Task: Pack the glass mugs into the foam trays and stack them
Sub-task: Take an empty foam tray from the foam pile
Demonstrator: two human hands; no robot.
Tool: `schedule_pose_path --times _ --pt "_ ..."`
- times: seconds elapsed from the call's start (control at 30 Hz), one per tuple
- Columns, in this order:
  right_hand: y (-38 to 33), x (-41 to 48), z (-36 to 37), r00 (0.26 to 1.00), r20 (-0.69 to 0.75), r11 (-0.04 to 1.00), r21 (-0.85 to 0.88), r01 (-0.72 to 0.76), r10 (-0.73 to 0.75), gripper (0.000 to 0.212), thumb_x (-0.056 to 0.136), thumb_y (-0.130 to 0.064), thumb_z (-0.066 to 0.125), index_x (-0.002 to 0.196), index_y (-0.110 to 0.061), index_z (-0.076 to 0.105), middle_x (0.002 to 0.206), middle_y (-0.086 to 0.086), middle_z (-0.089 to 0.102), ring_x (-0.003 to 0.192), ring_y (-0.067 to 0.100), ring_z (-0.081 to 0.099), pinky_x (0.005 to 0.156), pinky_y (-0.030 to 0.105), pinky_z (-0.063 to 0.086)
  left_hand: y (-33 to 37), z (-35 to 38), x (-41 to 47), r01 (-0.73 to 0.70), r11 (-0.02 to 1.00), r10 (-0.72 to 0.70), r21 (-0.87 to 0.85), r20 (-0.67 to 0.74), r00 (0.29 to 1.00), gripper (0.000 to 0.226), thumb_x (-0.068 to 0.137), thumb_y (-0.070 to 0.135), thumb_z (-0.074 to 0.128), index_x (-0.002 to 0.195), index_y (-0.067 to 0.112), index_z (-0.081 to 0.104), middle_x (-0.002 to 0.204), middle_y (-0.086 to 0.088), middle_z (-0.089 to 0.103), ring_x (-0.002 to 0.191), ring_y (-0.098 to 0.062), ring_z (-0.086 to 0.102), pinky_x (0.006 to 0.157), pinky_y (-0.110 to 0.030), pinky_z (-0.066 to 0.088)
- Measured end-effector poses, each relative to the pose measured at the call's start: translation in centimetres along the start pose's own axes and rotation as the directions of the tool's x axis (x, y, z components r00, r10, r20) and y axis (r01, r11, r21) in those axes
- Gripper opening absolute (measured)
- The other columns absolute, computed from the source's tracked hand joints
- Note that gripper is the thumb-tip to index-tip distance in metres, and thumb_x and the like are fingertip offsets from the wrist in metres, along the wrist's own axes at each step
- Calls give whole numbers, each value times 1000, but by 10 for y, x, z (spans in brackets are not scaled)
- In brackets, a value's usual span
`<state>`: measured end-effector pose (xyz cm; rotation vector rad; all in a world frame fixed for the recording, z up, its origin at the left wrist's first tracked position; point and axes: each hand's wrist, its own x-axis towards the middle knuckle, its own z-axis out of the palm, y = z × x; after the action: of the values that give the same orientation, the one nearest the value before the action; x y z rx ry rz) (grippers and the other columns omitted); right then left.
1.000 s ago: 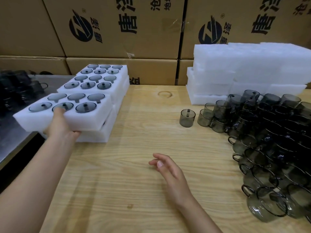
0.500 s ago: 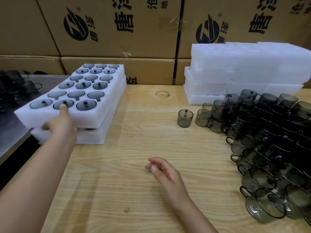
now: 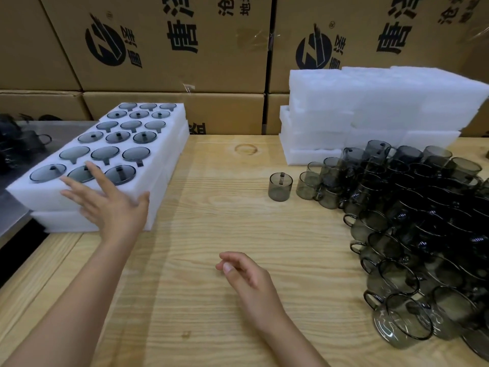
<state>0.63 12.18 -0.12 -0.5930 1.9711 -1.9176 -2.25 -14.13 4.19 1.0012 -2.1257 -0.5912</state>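
Two foam trays (image 3: 162, 157) stacked | mugs (image 3: 412, 207) heaped right | left hand (image 3: 113, 205), right hand (image 3: 246, 276): fingers released

Black "唐泽" lettering and round logo on the stacked cardboard boxes (image 3: 227, 64)

We saw a table (image 3: 238, 300) of pale, matt wood with a visible grain. On its left side lay trays (image 3: 165, 165) of white, matt foam; on its right side, mugs (image 3: 412, 234) of smoky, glossy glass. Behind it stood boxes (image 3: 185, 62) of brown matt cardboard with glossy tape (image 3: 251, 39).
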Motion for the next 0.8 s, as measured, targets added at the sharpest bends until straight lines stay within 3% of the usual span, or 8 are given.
schedule_pose_path --times 0.13,0.2,0.27,0.33,0.4,0.63,0.73,0.8 --pt "0 1 0 1000 -26 1000 1 7 -7 24 81 -42 54 100 -33 64 101 -4 69 98 5 62 86 15 44 31 9 -65 -283 954 269 -99 -138 953 88 81 23 63 151 7 12 155 -30 -1 143 -44 7 112 -57 12" --pt "1 1 -1 999 -50 1000 16 21 -20 22 83 -39 54 100 -29 65 98 -2 70 96 6 63 85 16 44 46 24 -106 -252 951 259 -177 20 966 84 82 22 61 151 8 15 157 -23 4 145 -37 9 114 -52 11" --pt "0 2 -2 996 -77 999 30 41 -39 22 84 -35 54 100 -24 66 96 1 71 94 10 64 86 19 46 50 37 -126 -177 979 201 -105 299 933 84 88 28 59 152 15 7 159 -17 4 147 -30 5 116 -49 6" --pt "2 2 -3 994 -92 998 29 58 -55 19 84 -32 54 96 -25 67 94 0 71 93 11 65 84 19 47 41 45 -126 -309 946 221 95 507 833 71 95 43 44 153 23 8 161 -7 7 148 -22 4 118 -44 4" --pt "4 1 -2 993 -88 997 0 76 -75 14 87 -29 55 93 -29 67 95 -3 71 93 9 66 83 19 47 36 45 -121 -421 885 231 201 597 769 60 98 50 31 151 27 16 161 0 8 148 -17 4 118 -41 4" --pt "-28 44 -18 921 -321 975 -108 196 -220 24 92 -6 55 89 -28 65 91 -12 69 89 2 63 78 11 45 42 49 -124 -429 869 219 247 585 781 60 96 54 26 150 31 18 161 3 8 147 -16 4 116 -46 3" --pt "-73 118 -48 837 -449 934 -308 184 -313 18 93 -14 51 108 -21 60 105 -10 60 100 11 56 84 15 44 41 48 -126 -431 863 220 263 572 790 59 95 55 24 150 33 18 161 5 9 147 -16 4 116 -46 3" --pt "-107 181 -80 789 -499 869 -487 85 -357 37 92 -16 48 129 -12 46 129 0 46 116 17 47 96 24 39 42 50 -126 -421 865 205 272 574 793 59 95 55 22 150 34 17 161 6 9 147 -15 3 116 -46 3"
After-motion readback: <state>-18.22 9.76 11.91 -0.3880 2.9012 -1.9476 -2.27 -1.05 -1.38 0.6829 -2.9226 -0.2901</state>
